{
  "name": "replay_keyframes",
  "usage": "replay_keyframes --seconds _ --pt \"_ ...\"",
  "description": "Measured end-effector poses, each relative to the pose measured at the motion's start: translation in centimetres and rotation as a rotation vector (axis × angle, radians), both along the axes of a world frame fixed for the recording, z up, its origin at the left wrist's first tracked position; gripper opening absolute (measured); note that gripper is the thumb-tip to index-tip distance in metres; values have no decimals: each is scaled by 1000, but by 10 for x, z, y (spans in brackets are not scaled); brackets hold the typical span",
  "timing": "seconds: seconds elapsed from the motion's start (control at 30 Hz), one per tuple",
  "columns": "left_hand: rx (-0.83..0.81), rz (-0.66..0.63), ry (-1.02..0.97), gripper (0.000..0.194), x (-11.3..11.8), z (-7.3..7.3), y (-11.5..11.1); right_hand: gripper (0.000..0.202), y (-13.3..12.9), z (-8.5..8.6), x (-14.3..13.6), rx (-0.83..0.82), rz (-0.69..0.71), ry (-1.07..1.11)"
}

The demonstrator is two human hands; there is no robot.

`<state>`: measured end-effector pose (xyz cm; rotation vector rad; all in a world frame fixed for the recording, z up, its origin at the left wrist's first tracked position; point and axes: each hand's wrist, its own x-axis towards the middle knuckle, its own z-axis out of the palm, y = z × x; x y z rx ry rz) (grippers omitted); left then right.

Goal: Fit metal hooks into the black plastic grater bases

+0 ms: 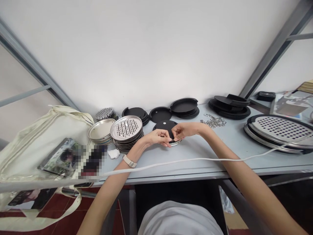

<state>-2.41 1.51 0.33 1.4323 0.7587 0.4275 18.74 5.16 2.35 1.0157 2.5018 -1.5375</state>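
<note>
At the middle of the table, a round black disc (pixel 163 125) with a small pale spot lies behind my hands, and a shiny metal rim shows at its near side. My left hand (pixel 160 136) is closed in a pinch at the near edge of the disc. Close beside it, my right hand (pixel 183 130) pinches at the same edge, its wrist bent. Something small and dark lies between the fingertips, too small to name. To the left of my left hand stands a stack of round metal grater plates (pixel 127 127) with rows of holes.
Plain metal discs (pixel 101 129), black round trays (pixel 184 106) and a loose metal chain (pixel 213 121) lie around. Large oval grater plates (pixel 278 129) are stacked at right. A white cable (pixel 195 159) crosses in front. A cream bag (pixel 31 147) hangs at left.
</note>
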Motion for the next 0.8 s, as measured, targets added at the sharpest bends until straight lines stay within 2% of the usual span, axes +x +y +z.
replay_keyframes --seconds 0.23,0.4,0.8 --pt "-1 -11 4 36 0 1 -1 31 -1 3 -1 -34 -17 -22" --pt "-12 1 4 34 1 1 -2 32 -1 3 -2 4 -16 -46" --pt "-70 20 -30 34 1 3 -2 29 -3 1 1 -28 13 54"
